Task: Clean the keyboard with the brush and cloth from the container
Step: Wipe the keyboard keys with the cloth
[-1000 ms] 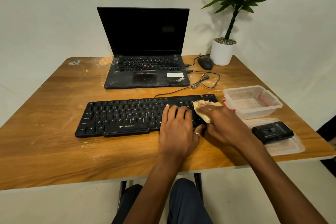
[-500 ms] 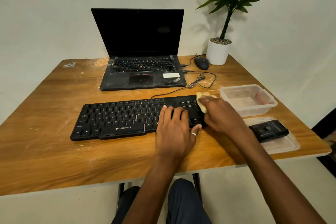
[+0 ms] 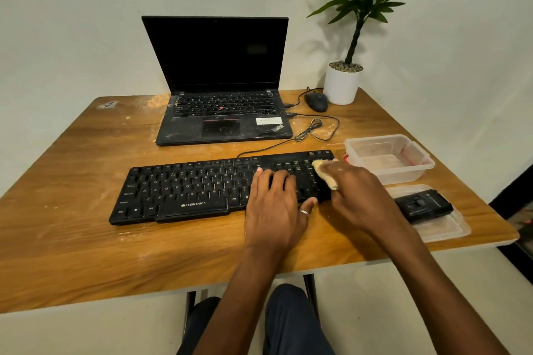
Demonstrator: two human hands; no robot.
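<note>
Right grip [image 3: 354, 196] first: curled down over a folded yellowish cloth [image 3: 324, 174], clamped on it and pressing it against the keys at the far right end of the keyboard [image 3: 187, 190]. Shows only two bits of cloth past the fingers, one at the top and one lower down. Bunched small like that, most likely, to make a firm pad for rubbing between key rows.

Left grip [image 3: 275, 204] next, just beside: spread flat with straight fingers on the keys left of the cloth, thumb at the front edge, holding nothing. Looks placed there to pin the keyboard against the push of the wiping.

Further out, on the right of the surface [image 3: 86, 239]: a clear plastic container [image 3: 389, 160], open, just beside the keyboard's right end. Touching or not, cannot tell. Nearer the front edge, a lid [image 3: 444, 228] lying flat, with a black block-shaped thing [image 3: 422, 206] on top. Possibly the brush, though too unclear to say. Parked within easy reach, by the look of it.

Behind the keyboard: an open laptop [image 3: 222, 121] with a dark screen, a looped cable [image 3: 314, 130], a mouse [image 3: 316, 102] and a potted plant [image 3: 341, 85] in the far corner.

Wiping stage in hand, by this reading. No way of telling how far along.
</note>
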